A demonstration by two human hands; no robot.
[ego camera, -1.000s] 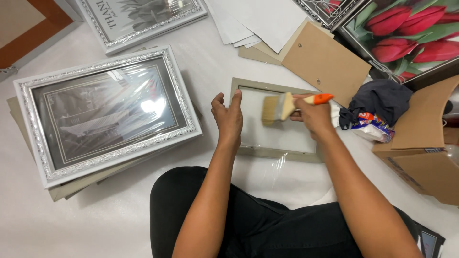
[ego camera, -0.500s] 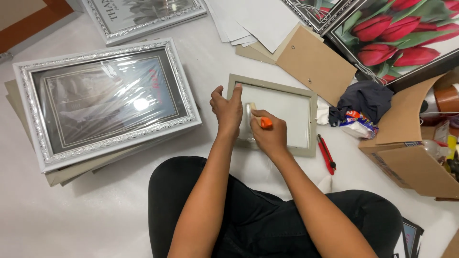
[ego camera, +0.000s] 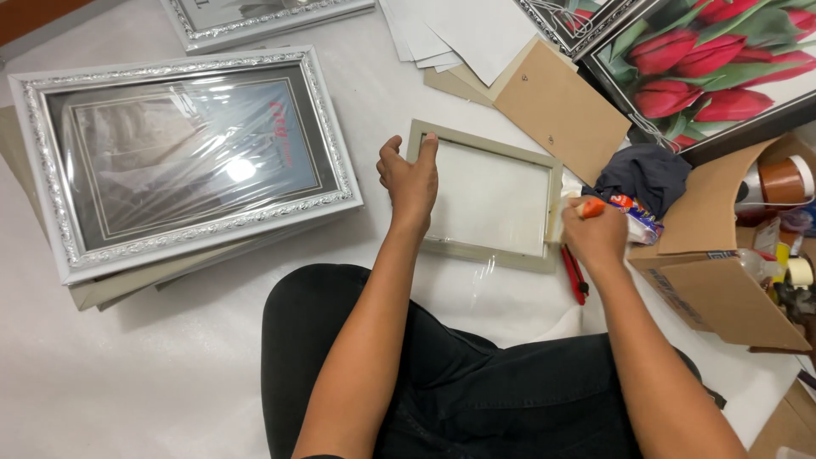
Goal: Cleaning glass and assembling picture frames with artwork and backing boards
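Observation:
A small pale-grey picture frame (ego camera: 489, 200) lies flat on the white floor sheet in front of my knees. My left hand (ego camera: 410, 180) presses down on its left edge, fingers over the rim. My right hand (ego camera: 595, 234) grips a paintbrush with an orange handle (ego camera: 588, 206), its bristles at the frame's right edge. A red utility knife (ego camera: 575, 274) lies just below my right hand.
A large silver ornate frame wrapped in plastic (ego camera: 183, 153) lies at left on cardboard. Brown backing boards (ego camera: 561, 106), white paper sheets (ego camera: 463, 30), a tulip picture (ego camera: 722, 68), a dark cloth (ego camera: 646, 174) and an open cardboard box (ego camera: 722, 272) with supplies stand at right.
My right hand swept the brush from the frame's right side to its left edge, then back across to the right edge. My left hand stayed on the left rim.

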